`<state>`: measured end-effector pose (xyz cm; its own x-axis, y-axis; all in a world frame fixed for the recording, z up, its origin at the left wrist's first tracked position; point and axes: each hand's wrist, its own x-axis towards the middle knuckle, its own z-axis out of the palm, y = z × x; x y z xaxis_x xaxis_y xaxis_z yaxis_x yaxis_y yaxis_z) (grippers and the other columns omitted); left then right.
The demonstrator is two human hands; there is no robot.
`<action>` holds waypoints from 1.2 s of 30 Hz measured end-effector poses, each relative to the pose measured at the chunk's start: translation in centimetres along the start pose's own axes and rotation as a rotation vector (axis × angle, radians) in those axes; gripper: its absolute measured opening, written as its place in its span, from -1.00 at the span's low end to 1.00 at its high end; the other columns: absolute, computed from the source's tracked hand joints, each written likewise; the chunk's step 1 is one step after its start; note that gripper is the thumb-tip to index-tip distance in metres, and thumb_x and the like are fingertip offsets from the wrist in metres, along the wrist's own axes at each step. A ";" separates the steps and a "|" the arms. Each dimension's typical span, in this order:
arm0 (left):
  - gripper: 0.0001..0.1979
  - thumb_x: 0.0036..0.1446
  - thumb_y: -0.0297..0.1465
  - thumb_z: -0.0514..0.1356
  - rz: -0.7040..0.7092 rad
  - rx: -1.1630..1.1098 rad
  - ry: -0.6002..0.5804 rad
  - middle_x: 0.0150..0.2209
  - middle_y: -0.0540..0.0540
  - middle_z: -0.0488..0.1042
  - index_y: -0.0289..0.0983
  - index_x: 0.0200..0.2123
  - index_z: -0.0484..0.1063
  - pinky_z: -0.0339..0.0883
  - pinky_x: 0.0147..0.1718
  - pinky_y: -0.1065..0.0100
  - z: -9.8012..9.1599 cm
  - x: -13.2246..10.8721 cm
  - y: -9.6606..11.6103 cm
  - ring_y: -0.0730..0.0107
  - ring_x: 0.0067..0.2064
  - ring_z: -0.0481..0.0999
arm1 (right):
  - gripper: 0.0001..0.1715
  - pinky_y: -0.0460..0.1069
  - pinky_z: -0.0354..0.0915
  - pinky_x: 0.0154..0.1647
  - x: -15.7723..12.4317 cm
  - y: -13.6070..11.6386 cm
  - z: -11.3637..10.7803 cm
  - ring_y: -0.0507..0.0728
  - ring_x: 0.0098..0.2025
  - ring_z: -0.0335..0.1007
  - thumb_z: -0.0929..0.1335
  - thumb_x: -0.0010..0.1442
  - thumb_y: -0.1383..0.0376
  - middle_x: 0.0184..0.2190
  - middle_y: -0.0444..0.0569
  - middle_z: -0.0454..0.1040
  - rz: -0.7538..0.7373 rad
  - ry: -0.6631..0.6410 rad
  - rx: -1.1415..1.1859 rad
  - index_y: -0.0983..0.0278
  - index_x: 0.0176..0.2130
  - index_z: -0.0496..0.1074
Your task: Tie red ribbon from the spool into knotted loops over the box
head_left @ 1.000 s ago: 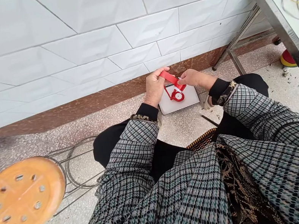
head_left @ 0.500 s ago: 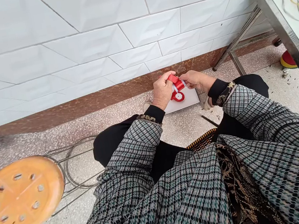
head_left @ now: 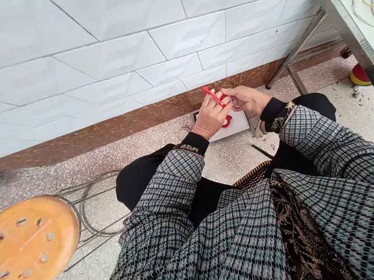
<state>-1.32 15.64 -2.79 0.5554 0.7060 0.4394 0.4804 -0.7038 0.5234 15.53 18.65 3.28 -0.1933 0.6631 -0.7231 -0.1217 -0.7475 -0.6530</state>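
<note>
A red ribbon [head_left: 213,96] is pinched between both hands above my knees. My left hand [head_left: 211,117] is closed around the ribbon, a short red end sticking up past its fingers. My right hand [head_left: 243,98] pinches the same ribbon from the right, fingertips touching the left hand. A red loop of the ribbon [head_left: 227,120] hangs below, partly hidden by my left hand. Under the hands a white flat box [head_left: 240,123] lies on the floor near the wall.
An orange round stool seat [head_left: 24,246] on a wire frame stands at the left. A steel table edge [head_left: 362,56] with cables on top runs along the right. A red and yellow object [head_left: 360,74] lies on the speckled floor under it. A tiled wall is ahead.
The long flat ribbon strip has been gathered in; my left hand moved right and closed over it, covering most of the loop. My right hand stayed almost in place.
</note>
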 end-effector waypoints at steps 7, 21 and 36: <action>-0.74 0.42 -0.34 0.13 -0.123 -0.100 0.073 0.13 -0.19 0.62 -0.13 0.01 0.61 0.13 0.43 -0.27 0.0 -0.2 0.3 0.01 0.36 0.44 | -0.79 -0.10 0.24 -0.36 -0.2 -0.5 -0.3 -0.04 -0.55 0.14 0.43 0.38 0.34 -0.59 -0.21 0.35 -0.067 -0.048 0.058 0.30 -0.34 0.45; -0.71 0.32 -0.51 0.08 0.339 -0.003 -0.272 -0.22 -0.18 0.68 -0.22 -0.17 0.63 0.48 -0.22 0.25 3.7 -1.7 2.6 0.33 -0.28 0.62 | -0.77 -0.07 0.28 -0.09 -0.5 -3.7 -1.7 0.02 -0.18 0.39 0.33 0.42 0.27 -0.31 -0.13 0.44 -0.992 0.333 -0.310 0.31 -0.26 0.50; -0.55 0.39 0.03 0.14 -0.510 -0.850 0.332 0.05 -0.15 0.64 -0.14 0.08 0.54 0.48 0.18 -0.01 1.8 2.0 1.3 0.17 0.17 0.59 | -0.76 0.00 0.27 0.08 -2.5 -0.7 1.6 0.13 0.02 0.30 0.47 0.29 0.15 -0.24 -0.07 0.41 -0.832 0.160 -0.592 0.22 -0.35 0.49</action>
<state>1.62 16.00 -2.56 0.1452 0.9804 0.1333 -0.1020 -0.1192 0.9876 14.55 17.45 5.93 -0.1302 0.9914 0.0147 0.3492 0.0597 -0.9351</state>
